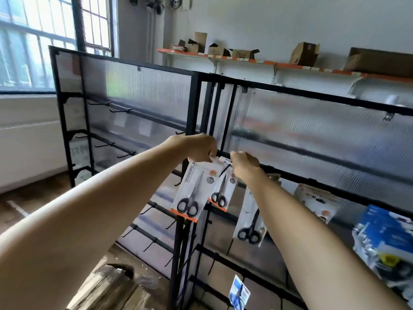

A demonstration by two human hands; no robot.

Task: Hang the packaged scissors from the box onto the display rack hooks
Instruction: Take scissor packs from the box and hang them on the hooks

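My left hand (pixel 199 148) pinches the top of a large white scissors pack (pixel 194 191) with black handles and an orange bottom strip. My right hand (pixel 244 163) pinches the top of a smaller scissors pack (pixel 223 191) right beside it. Both packs hang at the black display rack's (pixel 199 104) corner post, close to a black hook (pixel 224 170) that shows between them. Another scissors pack (pixel 250 217) hangs on the rack under my right forearm. The cardboard box (pixel 107 285) sits on the floor at the bottom left.
Bare black hooks (pixel 118 111) line the rack's left panel. Blue packaged goods (pixel 384 240) and white packs (pixel 317 198) hang at the right. A small blue pack (pixel 239 291) hangs low. A wall shelf (pixel 245 60) with cardboard boxes runs behind the rack.
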